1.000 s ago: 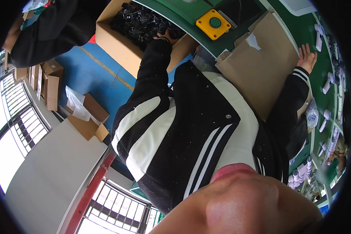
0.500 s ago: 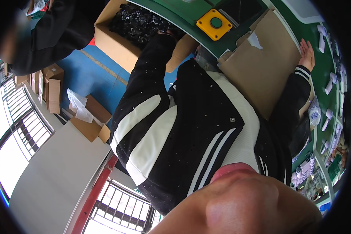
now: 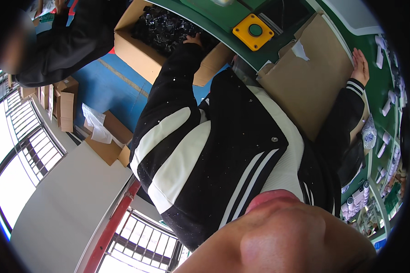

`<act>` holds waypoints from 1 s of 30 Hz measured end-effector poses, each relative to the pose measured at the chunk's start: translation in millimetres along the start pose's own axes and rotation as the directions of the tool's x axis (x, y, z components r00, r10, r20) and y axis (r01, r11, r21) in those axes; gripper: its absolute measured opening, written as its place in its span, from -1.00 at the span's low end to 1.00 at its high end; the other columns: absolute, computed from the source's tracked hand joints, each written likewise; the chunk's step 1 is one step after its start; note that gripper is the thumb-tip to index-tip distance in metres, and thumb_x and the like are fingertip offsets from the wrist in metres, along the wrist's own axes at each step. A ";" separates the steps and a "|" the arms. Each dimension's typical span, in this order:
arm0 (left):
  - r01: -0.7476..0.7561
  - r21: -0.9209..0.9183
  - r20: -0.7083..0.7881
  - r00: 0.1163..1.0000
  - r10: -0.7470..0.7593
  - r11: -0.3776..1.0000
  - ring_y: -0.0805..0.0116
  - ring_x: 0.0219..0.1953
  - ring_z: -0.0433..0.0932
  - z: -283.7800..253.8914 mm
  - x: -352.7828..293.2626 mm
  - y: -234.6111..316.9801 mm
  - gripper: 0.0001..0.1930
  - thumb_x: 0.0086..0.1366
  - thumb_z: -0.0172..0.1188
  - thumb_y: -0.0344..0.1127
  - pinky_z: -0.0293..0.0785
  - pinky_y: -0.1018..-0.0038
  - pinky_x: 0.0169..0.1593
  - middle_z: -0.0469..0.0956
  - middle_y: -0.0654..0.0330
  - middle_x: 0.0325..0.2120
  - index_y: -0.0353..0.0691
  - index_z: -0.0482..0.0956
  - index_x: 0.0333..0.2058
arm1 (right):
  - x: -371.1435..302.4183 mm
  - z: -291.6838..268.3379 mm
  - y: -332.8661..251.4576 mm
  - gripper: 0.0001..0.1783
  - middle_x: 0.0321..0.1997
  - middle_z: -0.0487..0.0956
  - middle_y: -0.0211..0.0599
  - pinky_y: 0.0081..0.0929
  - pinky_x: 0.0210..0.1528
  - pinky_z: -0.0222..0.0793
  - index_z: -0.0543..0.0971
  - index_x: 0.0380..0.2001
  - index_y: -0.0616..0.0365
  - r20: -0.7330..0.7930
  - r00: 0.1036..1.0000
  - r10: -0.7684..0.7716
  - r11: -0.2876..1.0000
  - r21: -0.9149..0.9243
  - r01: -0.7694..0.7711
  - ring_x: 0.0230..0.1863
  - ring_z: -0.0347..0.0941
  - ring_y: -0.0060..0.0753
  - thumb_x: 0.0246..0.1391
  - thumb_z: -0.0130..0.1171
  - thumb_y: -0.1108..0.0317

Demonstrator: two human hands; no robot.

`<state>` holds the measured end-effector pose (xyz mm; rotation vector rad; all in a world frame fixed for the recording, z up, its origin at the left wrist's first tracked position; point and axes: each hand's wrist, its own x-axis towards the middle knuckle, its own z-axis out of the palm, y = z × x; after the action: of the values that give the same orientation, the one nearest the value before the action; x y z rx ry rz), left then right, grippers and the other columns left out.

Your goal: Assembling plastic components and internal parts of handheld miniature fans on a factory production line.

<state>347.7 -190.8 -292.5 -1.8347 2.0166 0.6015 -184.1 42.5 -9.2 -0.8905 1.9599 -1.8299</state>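
Note:
My left hand (image 3: 193,40) reaches into a cardboard box (image 3: 139,53) filled with glossy black plastic pieces (image 3: 161,29). Its fingers are apart and touch the heap; their tips are partly lost among the pieces, and no held piece can be made out. On the other side my right hand (image 3: 360,66) is open, its fingers stretched out, at the edge of a large brown cardboard sheet (image 3: 312,75) by the green worktop. Nothing shows in it.
A yellow box with a green push button (image 3: 255,30) sits on the green worktop (image 3: 214,16). White handheld-shaped parts (image 3: 380,52) line the right side. A co-worker's dark sleeve (image 3: 73,50) is at the upper left. Opened cartons (image 3: 107,150) stand on the blue floor.
My left hand has shifted within the box and shows more clearly above the black pieces. My right hand stays by the cardboard sheet. The co-worker's arm has moved, and the whole view has shifted slightly.

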 end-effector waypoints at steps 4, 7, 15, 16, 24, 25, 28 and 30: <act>0.040 0.029 -0.067 0.997 -0.038 0.999 -0.36 0.10 0.30 -1.7 -6.6 -3.6 -0.17 -0.08 0.37 -0.06 0.43 -0.08 0.02 0.11 -0.14 0.21 0.45 0.22 0.22 | 1.6 -0.7 -0.5 -0.66 0.06 0.51 0.14 -0.35 0.24 0.31 0.45 0.04 0.46 0.001 1.000 -0.008 1.000 -0.006 0.008 0.12 0.46 -0.14 0.29 -0.07 0.44; -0.030 0.034 -0.052 0.998 0.032 0.999 -0.44 0.12 0.30 -3.5 -1.1 -12.6 -0.08 -0.12 0.40 -0.05 0.42 -0.07 0.07 0.03 -0.19 0.26 0.47 0.14 0.26 | 3.5 2.6 1.0 -0.66 0.06 0.52 0.12 -0.35 0.23 0.31 0.45 0.04 0.44 0.009 1.000 -0.012 1.000 0.011 0.012 0.12 0.46 -0.15 0.29 -0.06 0.43; -0.189 0.013 0.123 0.975 0.186 0.982 -0.25 0.14 0.38 -19.7 9.5 -17.8 -0.20 -0.04 0.30 0.00 0.39 0.15 0.19 0.13 -0.26 0.23 0.41 0.25 0.25 | 4.0 0.0 3.9 -0.68 0.06 0.52 0.09 -0.38 0.23 0.32 0.48 0.02 0.42 -0.028 1.000 0.012 1.000 0.001 -0.012 0.11 0.46 -0.18 0.28 -0.04 0.45; -0.195 0.010 0.128 0.973 0.192 0.981 -0.25 0.14 0.38 -15.5 9.3 -16.5 -0.20 -0.04 0.30 0.00 0.39 0.15 0.19 0.13 -0.26 0.23 0.41 0.25 0.25 | 3.2 -1.0 3.8 -0.68 0.05 0.53 0.09 -0.38 0.23 0.32 0.48 0.02 0.42 -0.047 0.999 0.022 1.000 -0.005 -0.022 0.11 0.46 -0.18 0.28 -0.04 0.46; -0.574 0.111 0.285 0.800 0.527 0.811 -0.07 0.26 0.25 -16.5 16.7 -16.9 -0.18 -0.11 0.35 0.04 0.26 0.21 0.27 0.35 -0.10 0.17 0.00 0.38 0.20 | 0.9 -5.1 6.1 -0.69 0.05 0.53 0.10 -0.39 0.21 0.33 0.48 0.01 0.42 -0.064 0.998 0.011 0.999 -0.030 -0.013 0.10 0.47 -0.17 0.28 -0.04 0.46; -0.612 0.115 0.321 0.768 0.554 0.783 -0.08 0.26 0.25 -18.4 19.2 -11.8 -0.17 -0.12 0.35 0.05 0.26 0.20 0.27 0.34 -0.11 0.17 0.00 0.37 0.20 | 1.2 -5.8 5.8 -0.69 0.05 0.53 0.10 -0.39 0.21 0.33 0.48 0.01 0.42 -0.064 0.998 0.008 1.000 -0.029 -0.010 0.10 0.47 -0.17 0.28 -0.04 0.46; -0.661 0.105 0.373 0.719 0.587 0.743 -0.08 0.26 0.25 -19.6 20.5 -10.3 -0.13 -0.13 0.36 0.06 0.26 0.19 0.27 0.32 -0.12 0.18 0.00 0.33 0.22 | 0.7 0.1 3.7 -0.69 0.04 0.53 0.11 -0.40 0.21 0.33 0.48 0.01 0.43 -0.075 0.997 0.018 0.999 -0.040 -0.021 0.10 0.47 -0.17 0.28 -0.03 0.46; -0.642 0.144 0.372 0.740 0.560 0.753 -0.08 0.26 0.25 -17.9 24.9 -16.8 -0.11 -0.14 0.37 0.06 0.26 0.19 0.27 0.31 -0.13 0.18 0.01 0.30 0.23 | 2.3 3.1 1.1 -0.69 0.03 0.54 0.11 -0.40 0.20 0.34 0.48 0.00 0.43 -0.070 0.998 0.008 0.999 -0.044 -0.011 0.10 0.47 -0.17 0.27 -0.03 0.46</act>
<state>362.4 -222.6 -291.5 -0.8279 2.3204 0.6907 -184.1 38.6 -10.3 -0.8394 2.0499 -1.8423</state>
